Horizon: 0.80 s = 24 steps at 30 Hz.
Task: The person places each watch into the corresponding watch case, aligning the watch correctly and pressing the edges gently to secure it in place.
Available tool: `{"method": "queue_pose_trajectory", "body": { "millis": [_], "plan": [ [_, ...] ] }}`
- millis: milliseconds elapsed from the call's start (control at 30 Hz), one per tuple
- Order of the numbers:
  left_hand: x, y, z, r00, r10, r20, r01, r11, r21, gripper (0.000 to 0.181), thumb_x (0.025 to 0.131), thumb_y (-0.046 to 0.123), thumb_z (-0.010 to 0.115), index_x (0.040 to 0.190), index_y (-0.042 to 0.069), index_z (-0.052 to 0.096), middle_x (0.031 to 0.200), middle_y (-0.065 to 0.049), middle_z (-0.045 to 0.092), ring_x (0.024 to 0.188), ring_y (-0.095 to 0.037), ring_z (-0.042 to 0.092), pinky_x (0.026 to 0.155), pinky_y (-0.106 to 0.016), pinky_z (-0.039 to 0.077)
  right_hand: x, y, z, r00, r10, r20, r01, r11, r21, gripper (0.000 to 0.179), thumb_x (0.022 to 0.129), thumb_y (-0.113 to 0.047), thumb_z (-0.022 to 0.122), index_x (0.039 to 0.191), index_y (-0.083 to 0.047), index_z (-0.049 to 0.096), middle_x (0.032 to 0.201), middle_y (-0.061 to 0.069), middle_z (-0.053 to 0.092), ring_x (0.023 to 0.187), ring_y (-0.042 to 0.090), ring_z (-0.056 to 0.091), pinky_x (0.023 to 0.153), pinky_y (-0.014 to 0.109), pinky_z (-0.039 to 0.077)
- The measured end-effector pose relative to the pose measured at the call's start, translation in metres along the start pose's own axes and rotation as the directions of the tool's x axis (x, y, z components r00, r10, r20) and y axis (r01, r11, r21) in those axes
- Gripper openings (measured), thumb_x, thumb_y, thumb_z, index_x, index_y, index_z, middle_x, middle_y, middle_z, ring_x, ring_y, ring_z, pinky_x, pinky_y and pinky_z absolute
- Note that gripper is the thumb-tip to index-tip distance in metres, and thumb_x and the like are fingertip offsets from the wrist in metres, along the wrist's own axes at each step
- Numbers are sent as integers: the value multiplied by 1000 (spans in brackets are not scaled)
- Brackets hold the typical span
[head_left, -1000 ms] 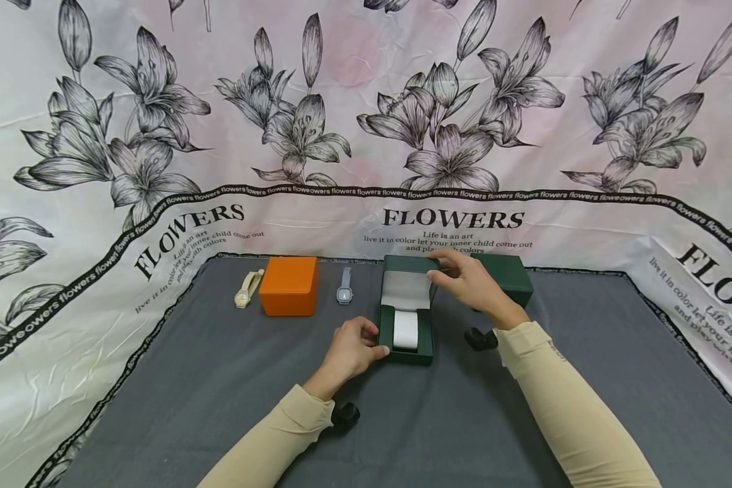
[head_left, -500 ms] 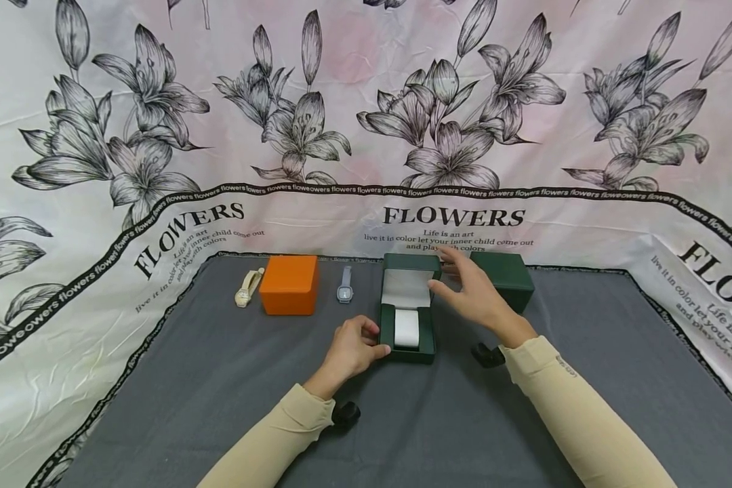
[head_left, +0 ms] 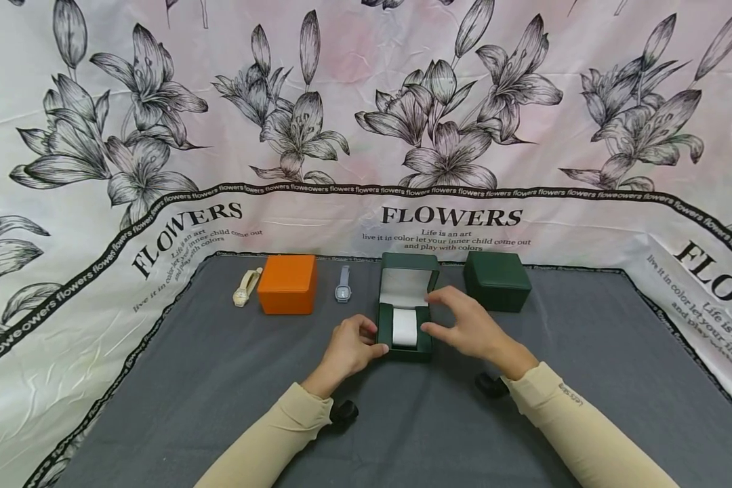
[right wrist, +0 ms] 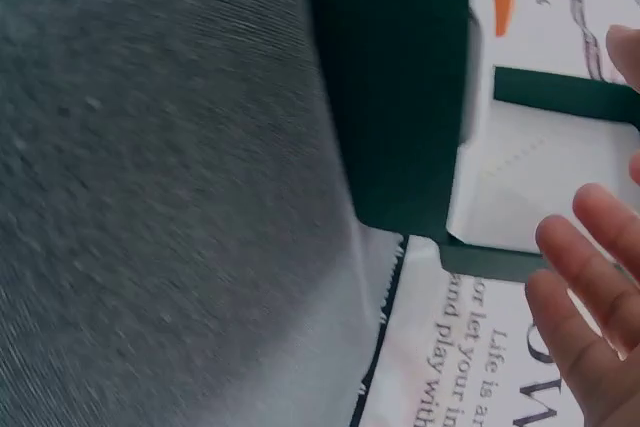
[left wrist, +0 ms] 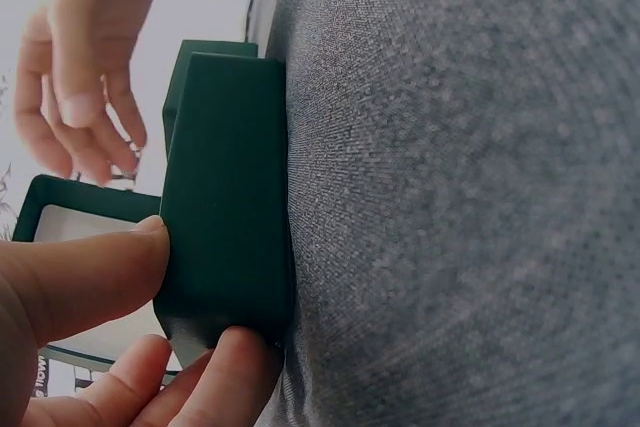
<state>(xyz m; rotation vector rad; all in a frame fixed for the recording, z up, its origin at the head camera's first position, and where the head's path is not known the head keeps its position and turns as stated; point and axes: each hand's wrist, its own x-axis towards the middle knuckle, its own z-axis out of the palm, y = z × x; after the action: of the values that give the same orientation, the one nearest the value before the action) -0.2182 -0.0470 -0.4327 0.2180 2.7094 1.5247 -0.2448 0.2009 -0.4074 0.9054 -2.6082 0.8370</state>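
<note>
A dark green watch box stands with its lid up on the grey cloth, a white cushion inside and a pale lining in the lid. My left hand grips its front left corner; in the left wrist view the thumb lies at the upper edge of the green wall and the fingers bend against the side. My right hand is at the box's right side, thumb and fingers spread apart near the cushion. Its fingers hold nothing in the right wrist view.
Left of the box lie a pale blue watch and a gold-toned watch, with a closed orange box between them. A closed green box stands to the back right. Flower-printed fabric hangs behind.
My right hand has left the top right edge of the raised lid and come down toward the front, beside the cushion. My left hand keeps its grip on the corner.
</note>
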Motion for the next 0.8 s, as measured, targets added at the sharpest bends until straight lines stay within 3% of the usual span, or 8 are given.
{"method": "queue_pose_trajectory", "body": {
  "millis": [333, 800],
  "plan": [
    [1, 0, 0, 1000, 4, 3, -4, 1000, -18, 31, 72, 9, 84, 93, 3, 62, 85, -7, 67, 77, -17, 66, 66, -31, 55, 11, -3, 20, 987, 24, 161, -10, 996, -84, 50, 81, -39, 76, 121, -12, 61, 119, 4, 58, 109, 20, 54, 89, 43, 47],
    [-2, 2, 0, 1000, 24, 4, -24, 1000, -20, 32, 72, 8, 84, 94, 1, 61, 85, -9, 67, 76, -17, 67, 65, -31, 55, 22, -3, 27, 974, 18, 224, 20, 986, -164, 59, 73, -47, 80, 119, -15, 62, 115, 4, 60, 100, 21, 51, 82, 41, 47]
  ]
}}
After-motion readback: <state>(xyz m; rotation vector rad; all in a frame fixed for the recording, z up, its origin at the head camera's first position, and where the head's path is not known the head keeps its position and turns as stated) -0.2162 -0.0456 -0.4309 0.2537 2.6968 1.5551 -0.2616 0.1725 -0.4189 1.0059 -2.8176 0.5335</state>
